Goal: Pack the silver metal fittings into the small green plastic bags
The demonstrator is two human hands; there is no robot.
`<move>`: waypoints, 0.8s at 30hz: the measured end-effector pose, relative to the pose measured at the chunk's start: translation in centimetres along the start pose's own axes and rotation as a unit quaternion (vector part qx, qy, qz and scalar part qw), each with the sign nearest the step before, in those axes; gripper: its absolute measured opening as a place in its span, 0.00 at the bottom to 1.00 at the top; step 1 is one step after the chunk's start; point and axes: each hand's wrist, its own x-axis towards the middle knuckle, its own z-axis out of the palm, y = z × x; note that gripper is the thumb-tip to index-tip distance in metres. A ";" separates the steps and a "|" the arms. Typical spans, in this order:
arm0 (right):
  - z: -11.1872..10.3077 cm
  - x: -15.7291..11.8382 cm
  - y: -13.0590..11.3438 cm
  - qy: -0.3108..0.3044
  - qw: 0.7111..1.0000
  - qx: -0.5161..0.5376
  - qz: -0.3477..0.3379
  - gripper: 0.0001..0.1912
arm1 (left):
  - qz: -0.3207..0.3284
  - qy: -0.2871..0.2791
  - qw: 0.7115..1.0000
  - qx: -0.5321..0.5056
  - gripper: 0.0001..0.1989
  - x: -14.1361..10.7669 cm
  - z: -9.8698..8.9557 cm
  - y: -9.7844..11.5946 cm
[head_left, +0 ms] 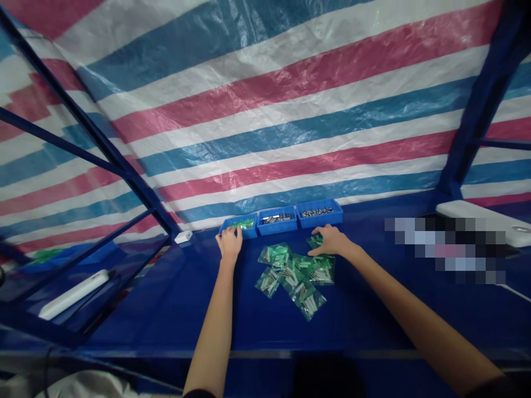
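Observation:
My left hand (230,242) is at the left blue bin (250,232), its fingers apart and bent over the near side. Green plastic bags (245,223) lie in that bin; whether my fingertips touch them is hidden. On the right, my right hand (333,241) curves with thumb and fingers apart around a small green packet (315,241) that shows in the gap. Just in front of it lies a loose pile of clear-and-green packets (292,273) with pale and metallic strip-like pieces inside.
Two more blue bins, a middle one (277,227) and a right one (319,221), hold small metal parts. A white adapter (183,237) sits left on the blue table (166,309). A white device (483,221) lies at right. Blue frame posts and striped sheeting enclose the table.

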 end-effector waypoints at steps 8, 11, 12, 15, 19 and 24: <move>0.0 0.1 -0.2 0.005 0.999 0.001 -0.053 0.28 | 0.035 0.115 0.990 -0.070 0.15 -1.7 -2.7 3.6; -0.2 0.0 -0.4 0.005 0.996 -0.005 -0.091 0.20 | 0.105 0.107 0.981 -0.124 0.13 -3.9 -3.7 7.2; -0.3 0.0 -0.5 0.010 0.996 -0.003 -0.092 0.17 | 0.139 0.086 0.976 -0.147 0.12 -4.8 -3.7 8.5; -0.7 0.0 -0.9 0.045 0.996 0.035 -0.072 0.12 | 0.207 0.023 0.955 -0.214 0.10 -7.1 -3.1 11.4; -0.9 0.2 -1.6 0.024 0.968 0.244 -0.057 0.13 | 0.178 -0.033 0.940 -0.288 0.13 -8.6 -1.4 12.8; -0.5 0.0 -2.8 -0.066 0.883 0.461 -0.065 0.17 | 0.074 -0.043 0.906 -0.414 0.17 -8.1 -0.5 12.6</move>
